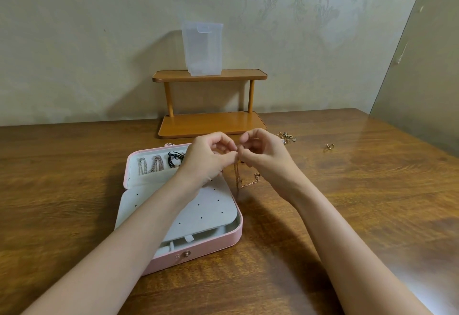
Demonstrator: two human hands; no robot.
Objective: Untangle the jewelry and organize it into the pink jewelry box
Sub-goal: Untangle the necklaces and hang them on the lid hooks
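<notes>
Patterned wallpaper behind, a brown wooden desk [323,215] under my arms, and a small two-tier wooden shelf [210,75] at the far edge with a clear plastic container [202,49] on its top tier. Just in front of me, slightly left, the pink jewelry box [218,245] lies open, a few chains [151,164] and a dark piece [175,158] already hanging in the lid.

My left hand [207,158] and right hand [263,156] meet above the box's far right corner, fingers of both curled in, pinching the top of a thin rose-gold chain [242,180]. It dangles between them, its tail looping right, just above the desk beside the box.

The way to do this well, I reckon: keep the pinches close together, tease the knot loose with fingertips rather than pull, and let the hanging part fall free so the loops show themselves. Tugging would likely tighten it.

More pieces wait far right: a small gold cluster [286,138] and a single piece [329,146] well apart from it.

No brand, label or writing shows anywhere that I can read.
</notes>
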